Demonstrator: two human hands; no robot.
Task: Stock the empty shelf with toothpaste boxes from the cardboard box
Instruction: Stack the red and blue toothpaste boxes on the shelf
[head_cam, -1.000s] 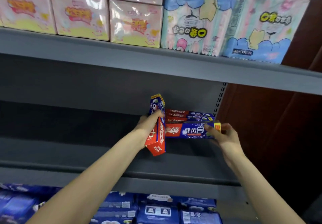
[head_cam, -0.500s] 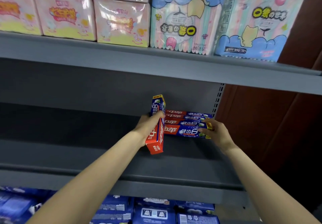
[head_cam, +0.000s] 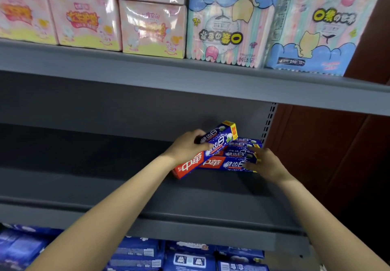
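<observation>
Toothpaste boxes are going onto the grey middle shelf (head_cam: pixel 105 186), which is bare along most of its length, with stock only at its far right end by the slotted upright. Above it, pink packs (head_cam: pixel 84 19) and blue cat-print packs (head_cam: pixel 312 32) fill the upper shelf; below, dark blue packets (head_cam: pixel 190 260) show along the bottom edge. Down to the stack of toothpaste boxes (head_cam: pixel 234 163) now, lying flat in a few layers against the right end. Right hand (head_cam: pixel 268 165) rests at the stack's right end, fingers (head_cam: pixel 251 150) loosely bent against the box ends, steadying it by the look of things. Left hand (head_cam: pixel 187 146) grips the tilted box (head_cam: pixel 209 148) round its middle, fingers curled over the top, its red end low and left, its yellow-tipped end up over the stack. So the placing step is on, I'd say; next it wants levelling and setting down square on or beside the stack. The cardboard box is out of view, and the stack's depth is hard to judge.
</observation>
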